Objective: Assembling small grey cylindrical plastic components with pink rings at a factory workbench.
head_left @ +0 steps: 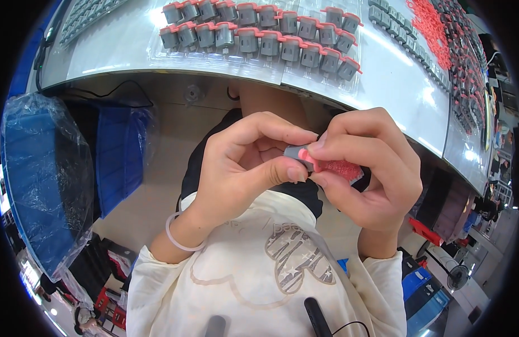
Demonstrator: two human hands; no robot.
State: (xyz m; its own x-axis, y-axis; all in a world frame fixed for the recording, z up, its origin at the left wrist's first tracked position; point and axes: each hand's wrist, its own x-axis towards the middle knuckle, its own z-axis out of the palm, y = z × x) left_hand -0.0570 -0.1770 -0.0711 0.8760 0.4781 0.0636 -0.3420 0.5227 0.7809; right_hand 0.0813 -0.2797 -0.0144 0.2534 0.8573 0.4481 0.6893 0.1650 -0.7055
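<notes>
Both hands are raised in front of my chest, fingertips almost meeting. Thumb and fingers of my left hand (pixel 248 160) pinch a small grey plastic housing (pixel 295 151). My right hand (pixel 372 163) presses a pink plastic piece (pixel 309 157) against the end of that housing; the fingers partly cover where they touch. Under the right fingers shows a pink grainy-textured bit (pixel 341 168) with a pale edge, whose kind I cannot make out. On the table ahead, two rows of grey housings with pink caps (pixel 248 42) stand on a clear plastic tray (pixel 158 53).
The white table (pixel 108 53) curves across the front. Grey parts (pixel 391 22), a pile of loose pink pieces (pixel 431 28) and more grey-and-pink parts (pixel 464 62) lie at the right. Blue bins (pixel 43 174) lined with clear plastic stand at the left. A fan (pixel 457 276) is at the lower right.
</notes>
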